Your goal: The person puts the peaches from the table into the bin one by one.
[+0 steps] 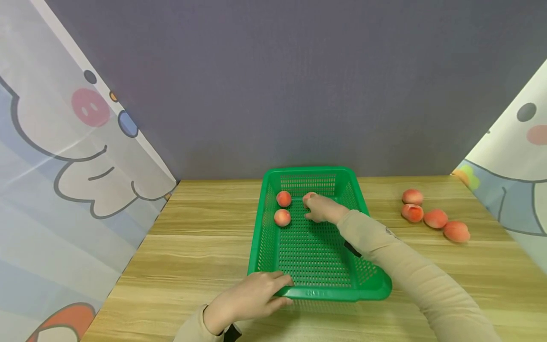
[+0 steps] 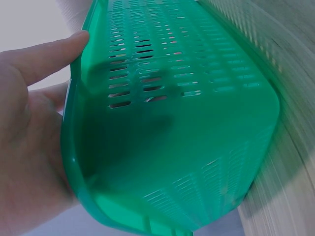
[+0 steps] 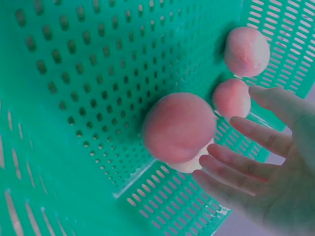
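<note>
A green plastic basket with slotted walls sits on the table. My left hand grips its near rim at the left corner; the left wrist view shows the rim between thumb and fingers. Inside, two peaches lie along the left wall. My right hand reaches over the far part of the basket, beside another peach that it partly hides. In the right wrist view its fingers are extended next to a large peach, not wrapped round it. A paler one shows partly behind that.
Several peaches lie in a group on the wooden table, right of the basket. A grey wall stands behind the table's far edge. Printed cartoon sheets flank the table on both sides.
</note>
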Tool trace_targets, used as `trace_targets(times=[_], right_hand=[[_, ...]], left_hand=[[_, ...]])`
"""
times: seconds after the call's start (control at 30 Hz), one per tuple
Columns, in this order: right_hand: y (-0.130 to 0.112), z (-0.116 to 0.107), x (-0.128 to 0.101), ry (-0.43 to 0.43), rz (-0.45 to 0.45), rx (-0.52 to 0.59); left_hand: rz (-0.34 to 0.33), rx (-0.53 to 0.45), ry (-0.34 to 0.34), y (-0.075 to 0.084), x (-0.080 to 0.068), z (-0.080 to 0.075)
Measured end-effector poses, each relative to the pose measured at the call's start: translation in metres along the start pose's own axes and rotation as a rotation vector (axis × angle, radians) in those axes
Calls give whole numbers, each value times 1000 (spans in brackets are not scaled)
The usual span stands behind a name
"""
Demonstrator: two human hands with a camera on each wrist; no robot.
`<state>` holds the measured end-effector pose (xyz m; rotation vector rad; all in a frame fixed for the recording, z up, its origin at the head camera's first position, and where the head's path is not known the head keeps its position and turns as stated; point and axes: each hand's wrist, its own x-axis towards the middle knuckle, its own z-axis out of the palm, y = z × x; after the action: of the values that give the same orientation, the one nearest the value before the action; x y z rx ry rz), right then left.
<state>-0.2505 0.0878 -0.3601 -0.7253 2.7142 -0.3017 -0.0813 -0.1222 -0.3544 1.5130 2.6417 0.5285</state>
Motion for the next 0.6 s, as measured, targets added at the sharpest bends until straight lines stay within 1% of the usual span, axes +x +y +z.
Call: trace_targets(times=[0.2,0.3,0.4,0.6], right_hand=[[-1,-7,-2,8,-29,-49],[-2,-12,-6,10,-32,-52],[-3,-19,-12,32,-23,-26],[-2,-32,-23,80,-8,63]], left_hand=[[1,4,1,0,0,0],[1,2,0,1,1,0],[-3,-5,-4,0,1,0],[0,-9,-4,0,1,0]])
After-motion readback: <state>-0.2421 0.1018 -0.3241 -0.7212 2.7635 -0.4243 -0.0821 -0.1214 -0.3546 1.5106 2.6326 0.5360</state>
